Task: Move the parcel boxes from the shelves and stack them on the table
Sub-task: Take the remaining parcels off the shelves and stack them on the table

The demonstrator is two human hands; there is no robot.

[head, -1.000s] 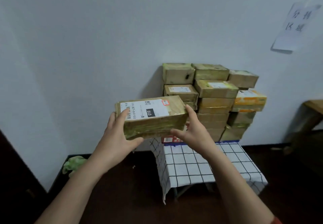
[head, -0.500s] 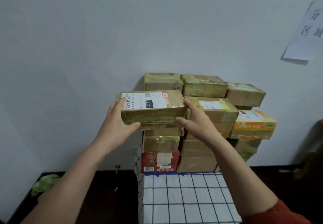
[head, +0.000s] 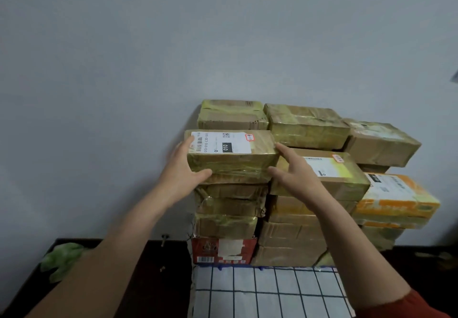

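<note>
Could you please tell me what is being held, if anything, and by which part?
The labelled parcel box, by its ends: left grip clasps the left, right grip presses the right.

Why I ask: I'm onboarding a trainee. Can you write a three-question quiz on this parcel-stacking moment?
1. True or false: the labelled parcel gripped by the left hand rests directly on the checked tablecloth.
2. Which box lies at the bottom of the column under that parcel? A. red box B. blue box C. black box
3. Fill in: the black patch on the parcel's label reads ___.
Key: 1. False, it is up at the top of the column. 2. A. 3. 010.
</note>
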